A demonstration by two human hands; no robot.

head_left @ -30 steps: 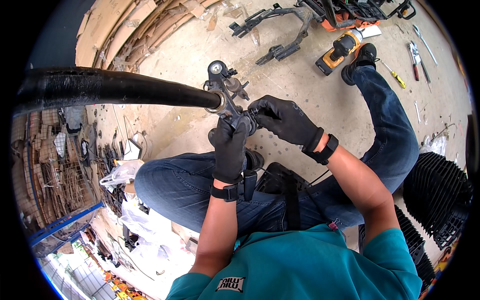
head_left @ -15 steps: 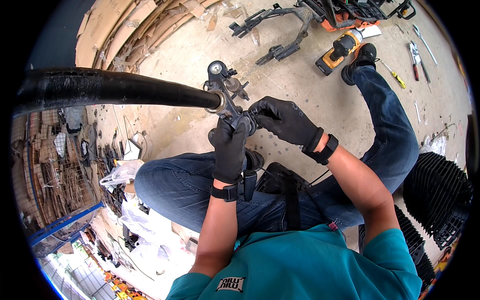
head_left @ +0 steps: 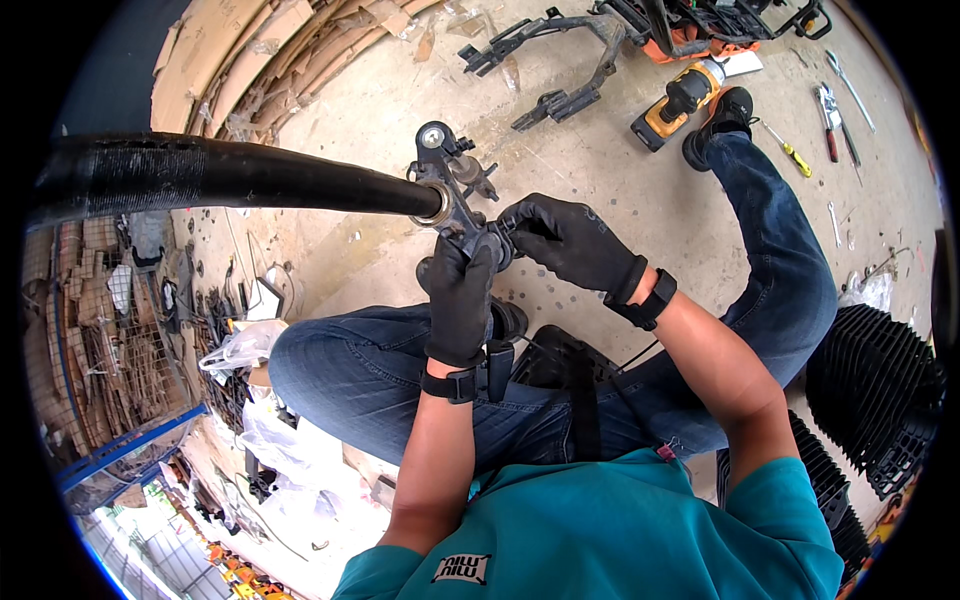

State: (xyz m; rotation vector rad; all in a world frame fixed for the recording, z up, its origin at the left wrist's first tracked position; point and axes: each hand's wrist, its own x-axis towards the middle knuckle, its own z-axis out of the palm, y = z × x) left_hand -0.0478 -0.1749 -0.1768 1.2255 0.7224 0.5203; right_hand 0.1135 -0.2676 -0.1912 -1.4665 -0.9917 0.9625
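Observation:
A thick black tube [head_left: 290, 183] reaches in from the left and ends in a metal bracket, like a fork clamp [head_left: 455, 212], with a bolt hole at its far end. My left hand [head_left: 460, 300], in a black glove, is closed around the near end of this clamp, thumb up. At the clamp's right side my right hand [head_left: 565, 240], gloved too, pinches with bent fingers. Whatever lies between those fingertips is too small and hidden to name. Just beyond the hands, a metal stub with a crossbar [head_left: 472, 176] sticks out beside the clamp.
A black metal frame [head_left: 570, 80] lies on the concrete floor ahead. A yellow-black cordless impact driver [head_left: 680, 103] sits by my right foot. Farther right are a yellow screwdriver [head_left: 795, 158], pliers [head_left: 829, 120] and wrenches. Flattened cardboard [head_left: 240, 70] is piled far left; ribbed black parts [head_left: 865, 380] stand at right.

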